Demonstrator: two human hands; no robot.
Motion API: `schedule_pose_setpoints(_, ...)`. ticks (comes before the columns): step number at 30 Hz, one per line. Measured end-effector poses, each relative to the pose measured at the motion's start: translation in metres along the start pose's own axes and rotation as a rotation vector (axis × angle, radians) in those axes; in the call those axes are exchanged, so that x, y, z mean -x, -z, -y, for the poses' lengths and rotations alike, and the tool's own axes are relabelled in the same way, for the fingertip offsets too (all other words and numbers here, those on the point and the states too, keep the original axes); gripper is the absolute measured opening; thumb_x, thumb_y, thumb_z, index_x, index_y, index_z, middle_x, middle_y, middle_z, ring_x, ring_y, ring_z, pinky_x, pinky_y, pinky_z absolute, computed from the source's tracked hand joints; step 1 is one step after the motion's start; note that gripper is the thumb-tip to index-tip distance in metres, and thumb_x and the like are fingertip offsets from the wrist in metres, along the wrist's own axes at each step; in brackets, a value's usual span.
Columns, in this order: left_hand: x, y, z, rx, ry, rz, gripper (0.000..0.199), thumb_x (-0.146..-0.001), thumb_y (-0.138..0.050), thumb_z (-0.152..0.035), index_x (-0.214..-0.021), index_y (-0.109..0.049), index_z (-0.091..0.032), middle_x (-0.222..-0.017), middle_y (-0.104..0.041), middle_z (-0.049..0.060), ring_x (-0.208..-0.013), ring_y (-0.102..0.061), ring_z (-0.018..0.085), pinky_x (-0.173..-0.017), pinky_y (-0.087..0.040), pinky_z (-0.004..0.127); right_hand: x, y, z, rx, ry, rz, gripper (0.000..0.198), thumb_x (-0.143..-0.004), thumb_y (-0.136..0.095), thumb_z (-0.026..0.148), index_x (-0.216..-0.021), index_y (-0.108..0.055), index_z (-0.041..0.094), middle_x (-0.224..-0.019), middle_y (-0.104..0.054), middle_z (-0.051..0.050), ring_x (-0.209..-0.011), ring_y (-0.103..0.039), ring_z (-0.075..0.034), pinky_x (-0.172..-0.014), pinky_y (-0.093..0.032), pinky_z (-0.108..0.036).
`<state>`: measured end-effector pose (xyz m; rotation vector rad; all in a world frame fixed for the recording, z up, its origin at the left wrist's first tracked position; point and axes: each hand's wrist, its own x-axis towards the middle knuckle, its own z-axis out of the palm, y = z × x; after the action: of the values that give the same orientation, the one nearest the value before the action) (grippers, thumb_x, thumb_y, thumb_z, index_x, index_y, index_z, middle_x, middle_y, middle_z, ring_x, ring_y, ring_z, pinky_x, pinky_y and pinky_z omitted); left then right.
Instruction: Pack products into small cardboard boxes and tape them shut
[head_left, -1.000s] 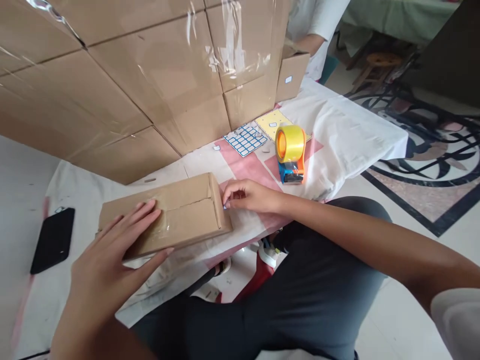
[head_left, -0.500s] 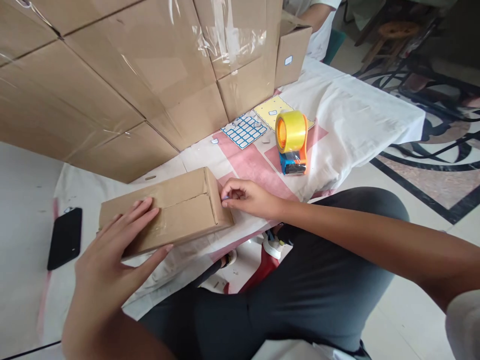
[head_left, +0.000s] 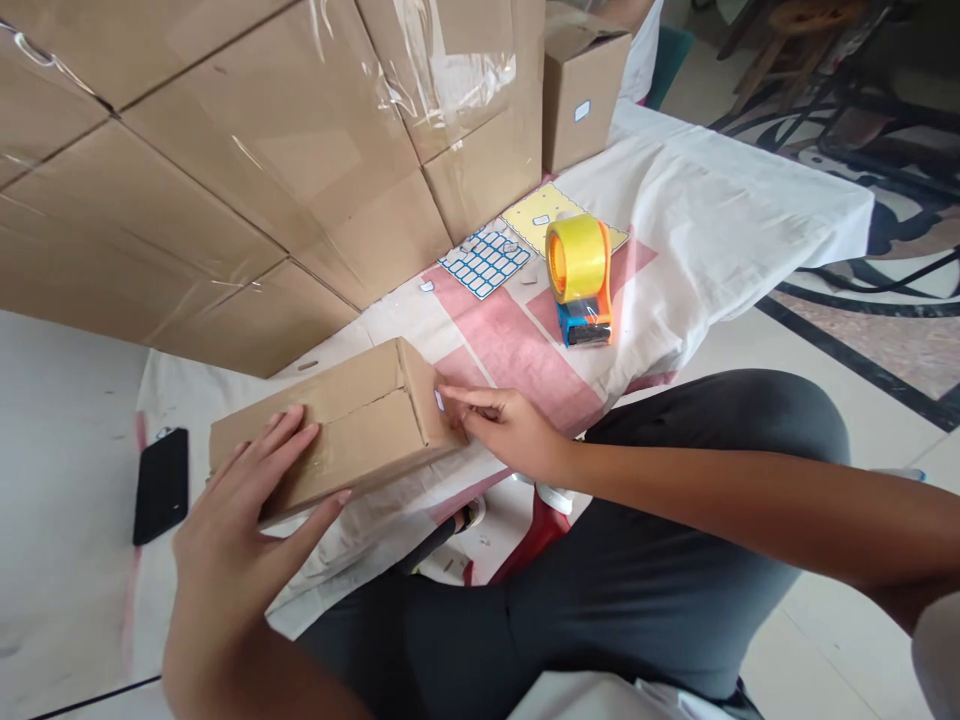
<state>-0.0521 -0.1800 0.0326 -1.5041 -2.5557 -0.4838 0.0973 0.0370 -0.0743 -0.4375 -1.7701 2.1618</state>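
Observation:
A small brown cardboard box (head_left: 360, 425) lies on the cloth-covered table. My left hand (head_left: 247, 510) rests on it with fingers spread over the top and the thumb along its near side. On the box's right end face sits a small white label sticker (head_left: 439, 401). My right hand (head_left: 517, 425) is beside that face, its fingers stretched out and the fingertips touching the face at the sticker. Nothing shows held in it. Beyond it lies a sheet of blue-edged labels (head_left: 487, 262), and right of that stands a tape dispenser (head_left: 581, 285) with a yellow roll.
A tall stack of taped cardboard boxes (head_left: 277, 150) fills the back left. Behind the table's far side, a person's arm (head_left: 626, 12) is near a labelled box (head_left: 589, 105). A black phone (head_left: 161, 487) lies at left, and a yellow sheet (head_left: 551, 215) lies under the dispenser's edge.
My right hand's pinched fingers have straightened against the box's end, and the sticker now shows on that face. My left hand stays on the box. The view has shifted slightly.

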Motion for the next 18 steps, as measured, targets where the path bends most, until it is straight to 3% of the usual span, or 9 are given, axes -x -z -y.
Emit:
schedule_pose_setpoints(6, 0.000, -0.002, 0.002, 0.000, 0.004, -0.010, 0.059, -0.087, -0.066, -0.050, -0.141, -0.055, -0.032, -0.151, -0.056, 0.005, -0.139, -0.052, 0.028, -0.124, -0.034, 0.049, 0.009, 0.002, 0.006, 0.031, -0.038, 0.080, 0.054, -0.092, -0.051, 0.015, -0.146, -0.057, 0.022, -0.091, -0.065, -0.002, -0.071, -0.051, -0.012, -0.067, -0.048, -0.026)
schedule_pose_setpoints(12, -0.002, -0.004, 0.007, -0.020, -0.060, -0.026, 0.062, -0.085, -0.066, -0.051, -0.143, -0.051, -0.037, -0.151, -0.056, 0.003, -0.137, -0.054, 0.029, -0.121, -0.039, 0.050, 0.023, 0.001, -0.005, 0.095, 0.068, 0.111, 0.062, -0.087, -0.057, 0.011, -0.149, -0.053, 0.021, -0.097, -0.057, -0.001, -0.070, -0.047, -0.009, -0.066, -0.044, -0.024)
schedule_pose_setpoints(16, 0.002, -0.011, 0.033, 0.018, -0.103, -0.028, 0.071, -0.080, -0.064, -0.053, -0.147, -0.043, -0.051, -0.152, -0.055, -0.003, -0.133, -0.057, 0.035, -0.117, -0.042, 0.059, 0.016, 0.005, -0.011, 0.179, 0.062, 0.092, 0.067, -0.086, -0.065, 0.019, -0.152, -0.050, 0.025, -0.101, -0.059, -0.003, -0.068, -0.048, -0.010, -0.064, -0.048, -0.024)
schedule_pose_setpoints(18, 0.000, -0.021, 0.056, 0.029, -0.134, -0.001, 0.080, -0.073, -0.066, -0.053, -0.147, -0.036, -0.060, -0.152, -0.052, -0.010, -0.132, -0.057, 0.039, -0.111, -0.048, 0.065, 0.010, 0.007, -0.012, 0.264, 0.083, 0.127, 0.087, -0.078, -0.079, 0.027, -0.156, -0.042, 0.027, -0.118, -0.059, -0.008, -0.080, -0.057, -0.014, -0.075, -0.053, -0.029)
